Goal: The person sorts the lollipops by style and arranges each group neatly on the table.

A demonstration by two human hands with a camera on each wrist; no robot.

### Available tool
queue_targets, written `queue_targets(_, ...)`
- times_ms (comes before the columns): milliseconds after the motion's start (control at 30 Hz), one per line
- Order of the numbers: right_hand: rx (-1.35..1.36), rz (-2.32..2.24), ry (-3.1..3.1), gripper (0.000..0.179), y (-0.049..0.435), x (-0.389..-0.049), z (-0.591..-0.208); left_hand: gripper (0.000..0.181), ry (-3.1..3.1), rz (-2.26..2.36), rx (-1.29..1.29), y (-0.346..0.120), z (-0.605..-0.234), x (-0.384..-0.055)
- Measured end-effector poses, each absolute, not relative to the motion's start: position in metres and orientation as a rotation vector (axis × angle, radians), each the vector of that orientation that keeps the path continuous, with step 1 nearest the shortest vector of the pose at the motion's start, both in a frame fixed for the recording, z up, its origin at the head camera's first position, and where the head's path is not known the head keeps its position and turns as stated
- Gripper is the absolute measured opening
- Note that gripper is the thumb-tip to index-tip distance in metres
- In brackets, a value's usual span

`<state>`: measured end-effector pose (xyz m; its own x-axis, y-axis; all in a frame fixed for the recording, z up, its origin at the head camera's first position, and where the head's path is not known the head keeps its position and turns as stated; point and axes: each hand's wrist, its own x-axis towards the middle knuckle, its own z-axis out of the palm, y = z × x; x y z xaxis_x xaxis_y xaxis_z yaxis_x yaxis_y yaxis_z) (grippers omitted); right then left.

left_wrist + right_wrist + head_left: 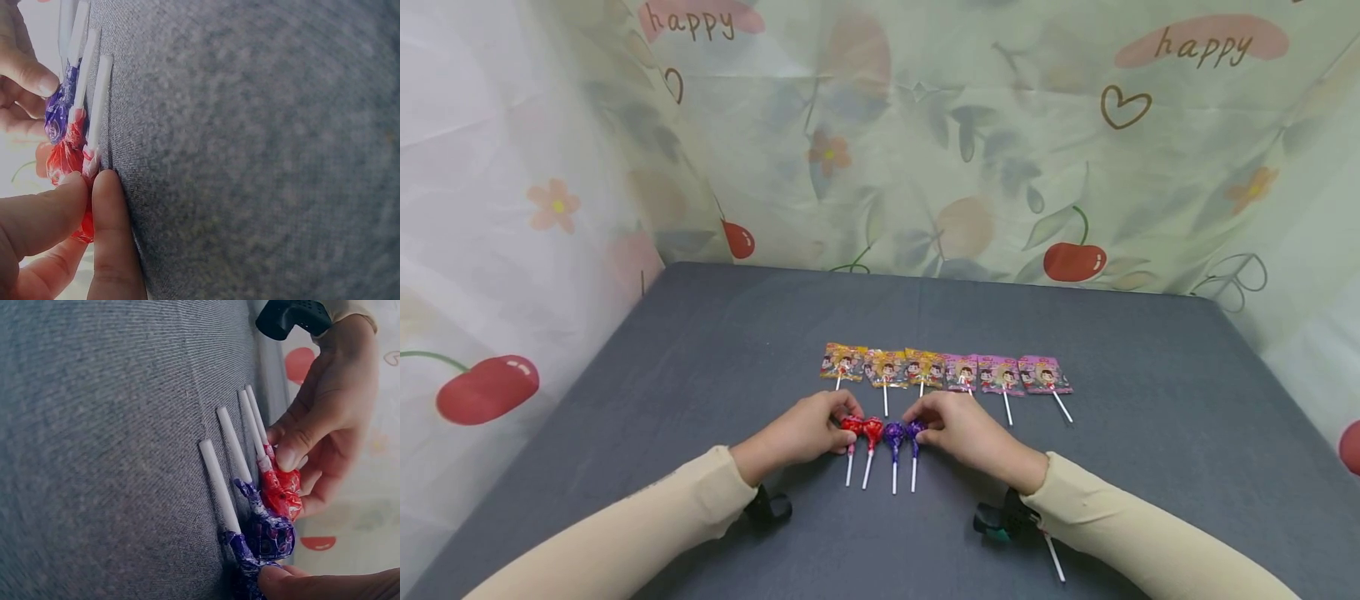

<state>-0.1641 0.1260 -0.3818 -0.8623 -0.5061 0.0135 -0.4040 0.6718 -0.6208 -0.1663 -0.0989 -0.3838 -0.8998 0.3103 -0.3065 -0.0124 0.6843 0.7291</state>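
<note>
Four lollipops stand in a row in the head view, sticks toward me. My left hand (811,425) pinches the outer red lollipop (851,425) between thumb and fingers. Beside it lies the second red lollipop (872,429). To its right is the inner purple lollipop (894,434), and then the outer purple lollipop (914,448), which my right hand (958,425) pinches at its wrapped head. Up close in the left wrist view, left fingertips grip the red wrapper (86,226). In the right wrist view my right thumb lies against the purple wrapper (240,547).
Behind the row lie three yellow flat-packed lollipops (885,367) and three pink ones (1000,375), sticks toward me. Another white stick (1054,557) sticks out from under my right forearm. The grey table (737,333) ends at a patterned curtain (910,167).
</note>
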Motion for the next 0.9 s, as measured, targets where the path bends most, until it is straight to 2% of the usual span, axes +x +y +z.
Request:
queue_targets(600, -0.754, -0.942, 2.717, 0.02, 0.124, -0.163, -0.38, 0.017, 2.501, 1.076, 0.225, -0.1, -0.384, -0.165)
queue_targets(900, -0.645, -0.981, 2.655, 0.023, 0.127, -0.165, -0.366, 0.016, 2.514, 1.063, 0.254, -0.1, -0.384, -0.165)
